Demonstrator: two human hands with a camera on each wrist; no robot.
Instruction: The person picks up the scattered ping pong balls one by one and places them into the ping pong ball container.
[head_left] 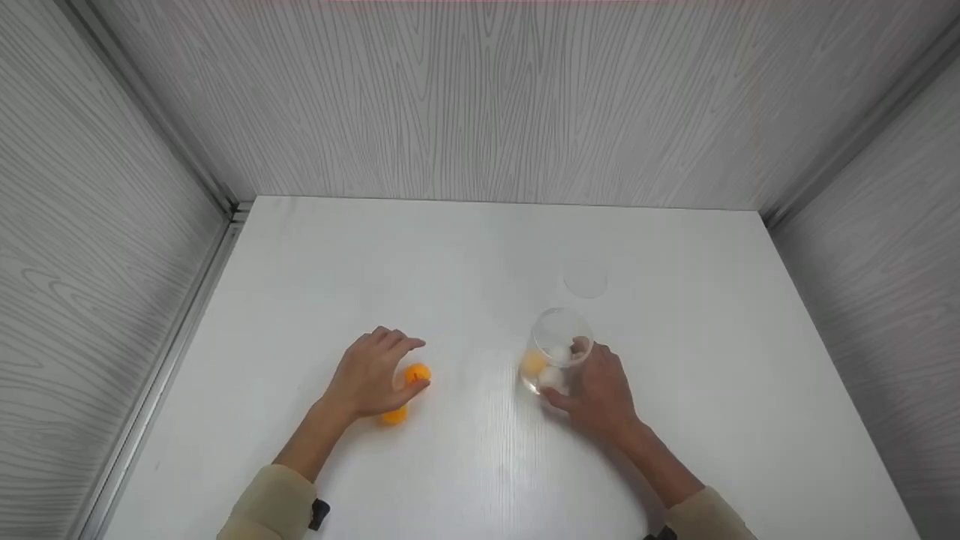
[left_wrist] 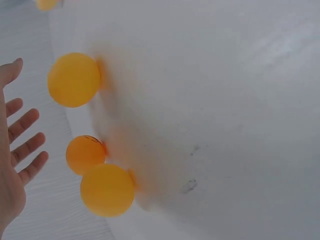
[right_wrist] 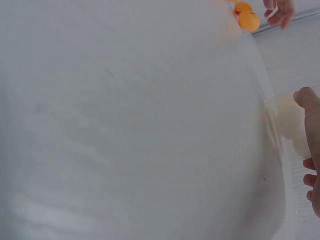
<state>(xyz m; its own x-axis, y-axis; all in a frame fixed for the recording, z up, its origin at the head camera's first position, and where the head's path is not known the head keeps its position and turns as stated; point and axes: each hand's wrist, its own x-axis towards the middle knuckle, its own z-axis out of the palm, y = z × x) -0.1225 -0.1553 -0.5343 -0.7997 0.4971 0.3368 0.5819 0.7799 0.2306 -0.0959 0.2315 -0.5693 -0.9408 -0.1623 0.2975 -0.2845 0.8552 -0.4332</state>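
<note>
My left hand (head_left: pixel 367 379) hovers with spread, relaxed fingers over orange ping-pong balls. One ball (head_left: pixel 417 373) shows between thumb and forefinger, another (head_left: pixel 394 415) below the thumb. The left wrist view has three of them: a ball (left_wrist: pixel 74 80) by itself, and a pair, one ball (left_wrist: pixel 107 190) overlapping the other (left_wrist: pixel 85 154). My right hand (head_left: pixel 600 390) grips a clear jar (head_left: pixel 562 311) from its right side, thumb in front and fingers behind. Inside the uncovered jar are white balls (head_left: pixel 551 377) and an orange ball (head_left: pixel 533 362).
A clear round lid (head_left: pixel 586 281) lies flat on the white table (head_left: pixel 420 262) behind the jar. Grey wood-grain panels (head_left: pixel 480 97) wall the table at the back and on both sides.
</note>
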